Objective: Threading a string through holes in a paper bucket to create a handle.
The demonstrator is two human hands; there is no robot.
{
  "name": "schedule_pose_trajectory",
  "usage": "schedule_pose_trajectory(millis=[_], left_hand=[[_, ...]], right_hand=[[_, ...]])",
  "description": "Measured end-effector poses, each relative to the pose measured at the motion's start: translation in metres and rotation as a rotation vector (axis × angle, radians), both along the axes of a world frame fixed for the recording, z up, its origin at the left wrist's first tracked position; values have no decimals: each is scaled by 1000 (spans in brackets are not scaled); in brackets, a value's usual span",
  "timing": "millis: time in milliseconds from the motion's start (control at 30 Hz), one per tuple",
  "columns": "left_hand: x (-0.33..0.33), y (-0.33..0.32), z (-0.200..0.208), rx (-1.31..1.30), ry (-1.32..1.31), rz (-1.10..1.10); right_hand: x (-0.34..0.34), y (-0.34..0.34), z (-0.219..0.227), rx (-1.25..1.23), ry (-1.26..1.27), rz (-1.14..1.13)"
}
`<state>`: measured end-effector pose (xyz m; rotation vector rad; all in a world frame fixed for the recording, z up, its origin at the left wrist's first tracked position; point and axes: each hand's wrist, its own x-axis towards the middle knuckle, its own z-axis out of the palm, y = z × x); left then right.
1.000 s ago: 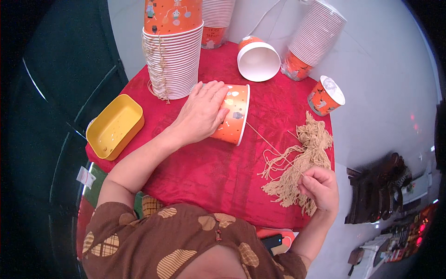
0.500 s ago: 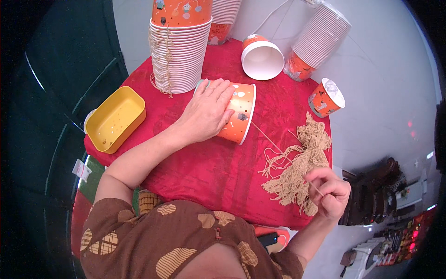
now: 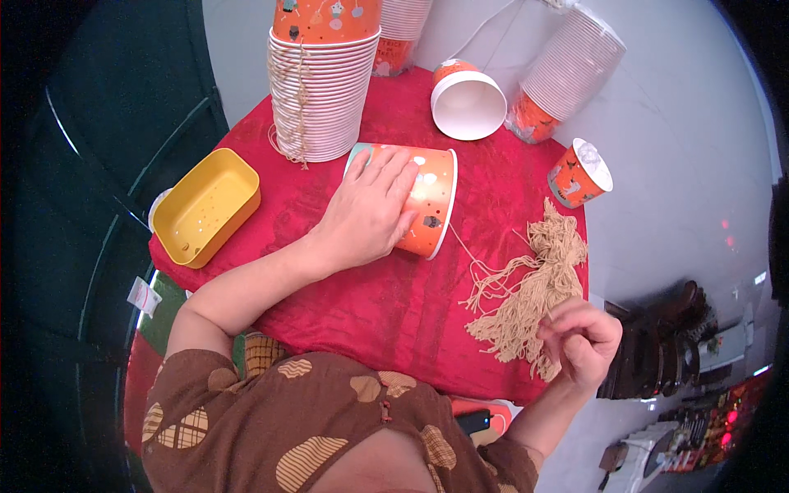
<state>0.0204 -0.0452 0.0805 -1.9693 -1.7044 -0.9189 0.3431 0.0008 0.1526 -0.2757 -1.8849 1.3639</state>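
An orange paper bucket (image 3: pixel 427 226) with a white rim and small printed figures lies on its side on the red cloth. My left hand (image 3: pixel 370 201) is laid over its curved wall, fingers stretched across the top and thumb toward the rim, holding it down. From under the rim a thin tan string (image 3: pixel 462 243) runs toward a bundle of cut tan strings (image 3: pixel 546 287) on the right. Beside that bundle, at the table's right edge, my right hand (image 3: pixel 582 338) is raised with curled fingers. No string shows clearly between them.
A tall stack of paper buckets (image 3: pixel 320 99) with string hanging down it stands behind. A yellow plastic tub (image 3: pixel 205 209) is at left. Further back are a tipped white-lined bucket (image 3: pixel 468 107), a leaning wrapped stack (image 3: pixel 567 70) and a small orange cup (image 3: pixel 579 174).
The string stretched taut from the bucket to my right hand now looks slack, dropping toward the bundle. My right hand stays nearly in place, and my left hand still rests on the bucket.
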Motion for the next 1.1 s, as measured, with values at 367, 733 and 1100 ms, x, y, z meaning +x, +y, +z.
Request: schedule_pose_trajectory(millis=[367, 733, 1100], left_hand=[[11, -4, 41, -51, 186, -22], [11, -3, 97, -431, 354, -343], [-27, -21, 82, -350, 125, -524]], right_hand=[[-4, 8, -7, -26, 5, -103], [5, 2, -8, -273, -73, -204], [-21, 33, -19, -296, 252, -359]])
